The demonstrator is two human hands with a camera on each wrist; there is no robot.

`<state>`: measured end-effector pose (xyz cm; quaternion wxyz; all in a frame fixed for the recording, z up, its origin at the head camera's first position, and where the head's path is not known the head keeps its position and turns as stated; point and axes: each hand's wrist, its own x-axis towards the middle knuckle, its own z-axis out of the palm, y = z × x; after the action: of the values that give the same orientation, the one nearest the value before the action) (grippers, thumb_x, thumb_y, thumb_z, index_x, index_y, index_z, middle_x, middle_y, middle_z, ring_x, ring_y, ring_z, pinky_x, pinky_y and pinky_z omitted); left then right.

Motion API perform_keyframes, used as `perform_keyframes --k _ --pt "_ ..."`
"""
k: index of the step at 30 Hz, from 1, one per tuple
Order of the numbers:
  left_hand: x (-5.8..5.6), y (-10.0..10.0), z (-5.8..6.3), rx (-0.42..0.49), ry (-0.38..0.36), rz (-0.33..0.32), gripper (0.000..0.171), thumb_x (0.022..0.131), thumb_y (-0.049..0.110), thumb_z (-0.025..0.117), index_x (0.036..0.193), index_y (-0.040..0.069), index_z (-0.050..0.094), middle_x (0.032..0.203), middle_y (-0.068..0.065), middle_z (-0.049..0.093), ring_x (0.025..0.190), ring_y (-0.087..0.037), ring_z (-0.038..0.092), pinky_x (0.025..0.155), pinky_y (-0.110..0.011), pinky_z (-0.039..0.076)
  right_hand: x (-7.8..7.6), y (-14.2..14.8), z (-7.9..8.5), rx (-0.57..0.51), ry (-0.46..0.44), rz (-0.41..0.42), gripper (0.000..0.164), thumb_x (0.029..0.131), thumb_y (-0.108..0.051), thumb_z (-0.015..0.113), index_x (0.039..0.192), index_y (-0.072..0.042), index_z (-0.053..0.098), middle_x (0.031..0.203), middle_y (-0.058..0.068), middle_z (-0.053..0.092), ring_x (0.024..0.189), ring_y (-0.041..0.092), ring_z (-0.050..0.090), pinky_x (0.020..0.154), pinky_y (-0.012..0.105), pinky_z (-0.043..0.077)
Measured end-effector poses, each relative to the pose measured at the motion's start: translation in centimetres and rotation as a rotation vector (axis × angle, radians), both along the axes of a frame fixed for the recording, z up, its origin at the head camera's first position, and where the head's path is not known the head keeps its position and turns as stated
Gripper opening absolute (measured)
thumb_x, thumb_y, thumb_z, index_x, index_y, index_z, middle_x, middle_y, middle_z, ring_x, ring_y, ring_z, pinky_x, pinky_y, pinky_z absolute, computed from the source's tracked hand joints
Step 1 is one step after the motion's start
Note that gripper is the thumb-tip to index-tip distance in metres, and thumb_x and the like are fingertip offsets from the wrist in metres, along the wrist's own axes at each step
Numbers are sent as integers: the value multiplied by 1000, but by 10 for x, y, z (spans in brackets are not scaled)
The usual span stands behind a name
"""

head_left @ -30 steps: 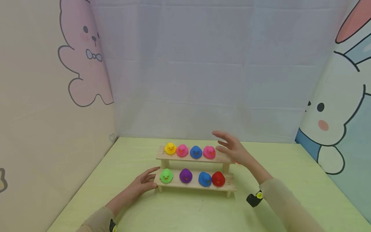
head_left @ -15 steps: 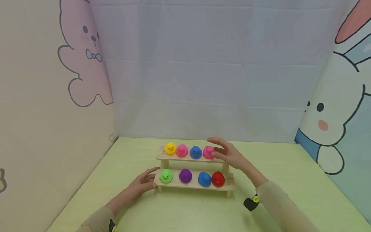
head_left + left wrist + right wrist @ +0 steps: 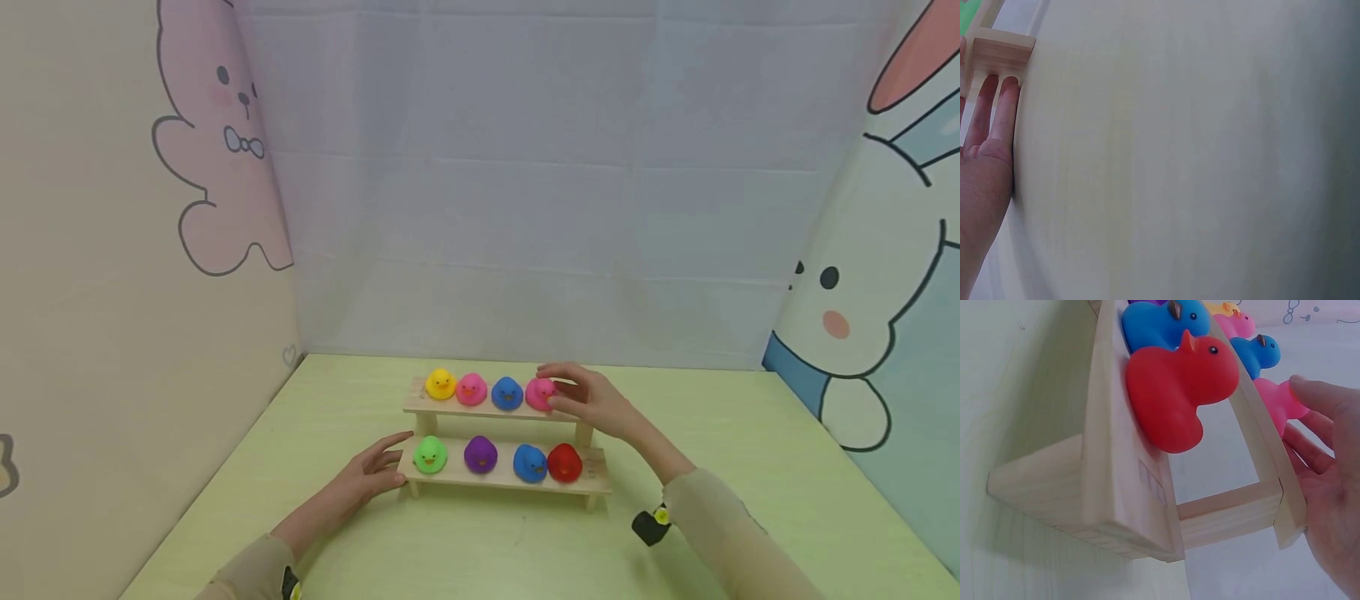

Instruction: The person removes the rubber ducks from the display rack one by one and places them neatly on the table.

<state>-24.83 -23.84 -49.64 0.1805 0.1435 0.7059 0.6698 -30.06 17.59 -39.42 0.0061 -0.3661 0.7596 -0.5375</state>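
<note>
My right hand (image 3: pixel 596 404) is at a pink rubber duck (image 3: pixel 538 394), the rightmost on the upper tier of a two-tier wooden stand (image 3: pixel 495 479). Seen from the right wrist, its thumb touches the front of that pink duck (image 3: pixel 1275 403) while the other fingers lie behind. On the same tier, a yellow duck (image 3: pixel 441 384), another pink duck (image 3: pixel 471 389) and a blue duck (image 3: pixel 507 393) stand to its left. My left hand (image 3: pixel 367 473) touches the stand's left end, its fingers fairly straight in the left wrist view.
The lower tier bears a green duck (image 3: pixel 431 455), a purple duck (image 3: pixel 481 455), a second blue duck (image 3: pixel 530 463) and a red duck (image 3: pixel 565 463). The stand is on a pale yellow-green table (image 3: pixel 480 554), with a white cloth wall (image 3: pixel 480 217) behind.
My right hand has moved left and down from the upper tier's right end to the rightmost pink duck, and its thumb has come against it. My left hand has stayed put.
</note>
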Motion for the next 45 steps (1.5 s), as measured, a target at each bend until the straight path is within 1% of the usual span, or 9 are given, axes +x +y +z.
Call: perform_keyframes --k 5,9,13,19,24,27,32,38,45 --pt "-1 0 -1 -3 -4 -8 63 98 12 60 154 18 30 143 -18 44 128 -29 46 103 -39 40 0 0 0 11 -7 -5 41 90 -1 68 129 4 56 135 20 50 125 36 50 99 36 43" --pt "-2 0 -1 -2 -18 -7 63 98 13 60 153 20 31 144 -17 44 128 -29 46 104 -40 39 0 0 1 34 -5 -27 42 89 -3 70 129 3 56 132 19 54 124 35 51 98 36 43" --pt "-3 -1 -2 -2 -11 -11 63 98 12 59 154 19 30 143 -18 44 128 -30 46 103 -41 39 0 0 0 50 -8 -50 44 89 -5 71 130 2 56 129 17 57 122 33 53 97 36 44" --pt "-3 0 -2 -2 0 -13 64 98 12 59 154 17 29 143 -19 43 128 -30 46 103 -40 40 -1 0 -2 22 4 -51 43 90 -3 70 130 1 56 128 17 57 120 34 55 94 32 47" --pt "-2 1 -1 -5 1 -10 64 98 13 59 154 16 29 143 -19 43 127 -30 47 103 -41 39 1 1 -1 -14 14 -39 44 89 -1 69 131 2 55 129 19 56 118 36 56 93 31 48" --pt "-2 1 0 -3 2 -8 64 98 13 59 154 15 29 143 -19 44 127 -30 47 104 -41 39 1 3 1 -15 20 -40 44 90 -1 69 131 1 55 130 16 56 118 32 56 93 31 48" --pt "-3 0 -1 8 2 -10 64 98 10 59 154 15 29 143 -19 44 127 -30 47 103 -41 40 -1 7 3 -3 28 -67 45 89 -3 70 131 -2 56 130 12 57 118 26 56 93 31 48" --pt "-3 1 -1 11 0 -4 64 98 10 59 154 14 29 142 -19 45 127 -30 47 102 -39 41 -3 18 6 -22 36 -95 44 89 -1 70 131 -1 57 132 13 56 118 27 55 93 30 48" --pt "-2 2 1 1 -8 11 65 97 11 61 154 14 29 142 -19 45 127 -30 47 102 -39 41 -2 35 11 -28 69 -160 46 89 0 69 132 -1 56 129 14 58 116 30 56 91 28 49"
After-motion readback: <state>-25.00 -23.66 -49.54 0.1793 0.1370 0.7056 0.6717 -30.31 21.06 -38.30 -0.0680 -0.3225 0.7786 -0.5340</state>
